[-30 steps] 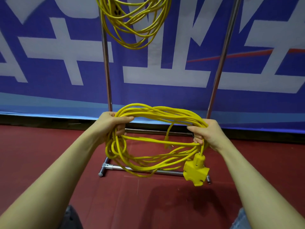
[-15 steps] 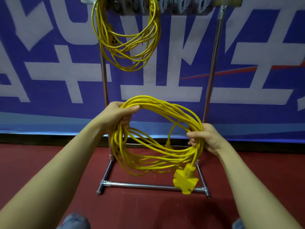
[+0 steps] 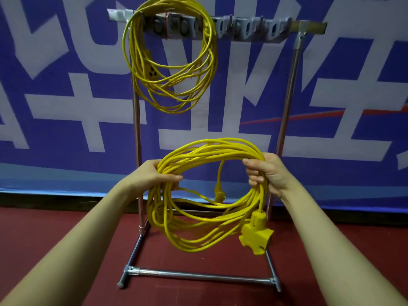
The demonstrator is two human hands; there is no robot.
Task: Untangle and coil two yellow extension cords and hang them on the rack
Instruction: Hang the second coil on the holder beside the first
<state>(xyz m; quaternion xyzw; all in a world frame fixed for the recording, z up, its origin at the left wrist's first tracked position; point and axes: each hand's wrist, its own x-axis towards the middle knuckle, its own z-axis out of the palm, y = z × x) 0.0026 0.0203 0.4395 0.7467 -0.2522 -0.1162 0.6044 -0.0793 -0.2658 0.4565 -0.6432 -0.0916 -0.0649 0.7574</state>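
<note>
Left hand (image 3: pixel 152 175) and right hand (image 3: pixel 268 173) fingers wrapped round opposite sides of the second coiled cord (image 3: pixel 207 195), keeping loops bundled below the rack (image 3: pixel 295 62); first cord (image 3: pixel 170 62) already hung.

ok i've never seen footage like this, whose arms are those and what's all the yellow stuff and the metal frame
No machine here: a camera worn on a person's head looks forward and down at their own arms. The left hand and right hand grip opposite sides of a coiled yellow extension cord; its multi-outlet socket end dangles below the right hand. Ahead stands a metal rack on a red floor, before a blue banner. Another coiled cord already hangs from the hooks on its top bar.
</note>
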